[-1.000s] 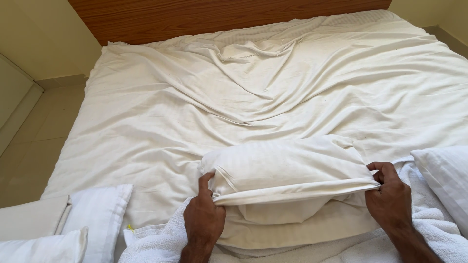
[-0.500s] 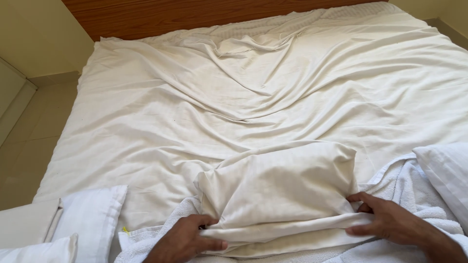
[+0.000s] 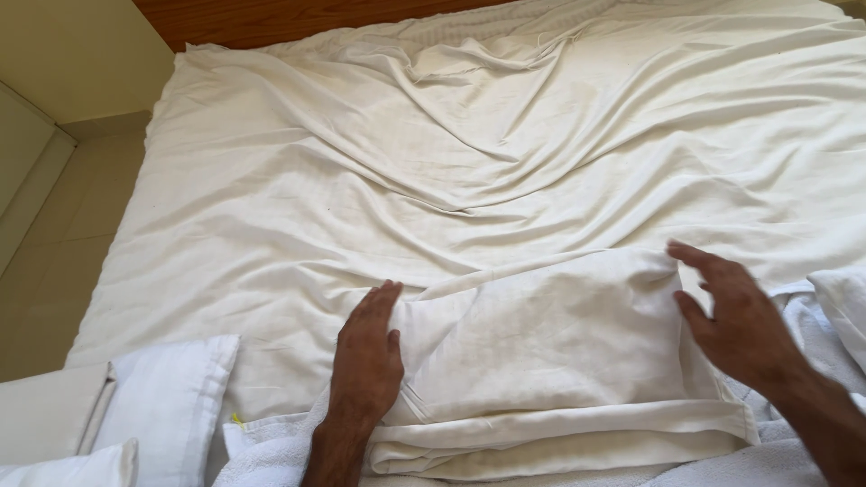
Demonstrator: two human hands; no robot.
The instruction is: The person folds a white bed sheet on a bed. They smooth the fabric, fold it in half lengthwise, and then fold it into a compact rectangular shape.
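Neither hand grips anything: the left hand (image 3: 365,361) lies flat, fingers together, on the left edge of the cream pillow (image 3: 550,361), and the right hand (image 3: 735,320) rests open-fingered at its right end. The pillow lies at the bed's near edge on the rumpled sheet (image 3: 451,180), with white pillows (image 3: 153,397) at the left.

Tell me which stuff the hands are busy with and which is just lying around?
In use:
folded sheet
left hand, flat on its left edge
right hand, at its right edge

Lying about:
bed sheet
pillows
towel
headboard
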